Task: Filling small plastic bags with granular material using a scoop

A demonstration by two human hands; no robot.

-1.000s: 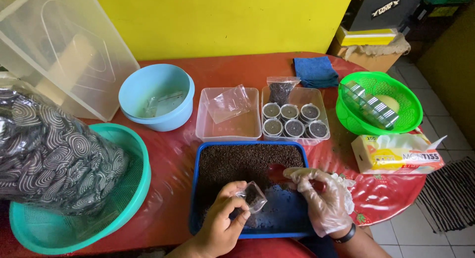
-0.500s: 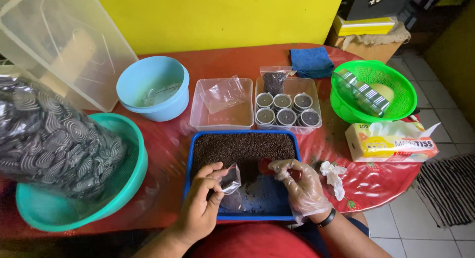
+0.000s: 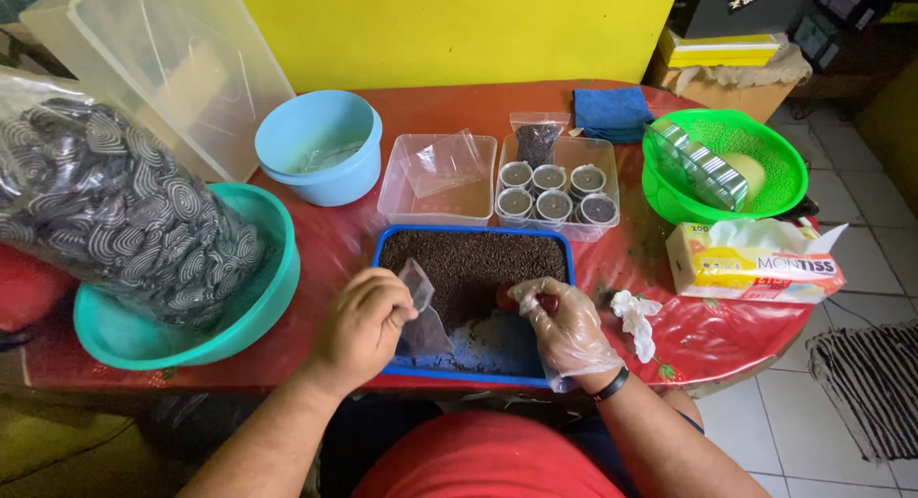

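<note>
A round table (image 3: 660, 350) under a glossy red plastic cover carries a teal plastic basin (image 3: 244, 316), a light blue bowl (image 3: 320, 173), 2 clear rectangular plastic tubs (image 3: 435, 211), a blue rectangular tray of dark granules (image 3: 475, 259), a green mesh basket (image 3: 765, 159), a folded blue cloth (image 3: 612, 111), a yellow tissue box (image 3: 755, 269) and a crumpled white tissue (image 3: 636, 321).

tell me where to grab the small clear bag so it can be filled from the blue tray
Probably grip the small clear bag by its top edge, from its left side, as the left hand pinches it now. It stands upright over the blue tray with its mouth up, so a grip there leaves the side toward the gloved right hand free. The thin film would likely crumple if held lower.
</note>
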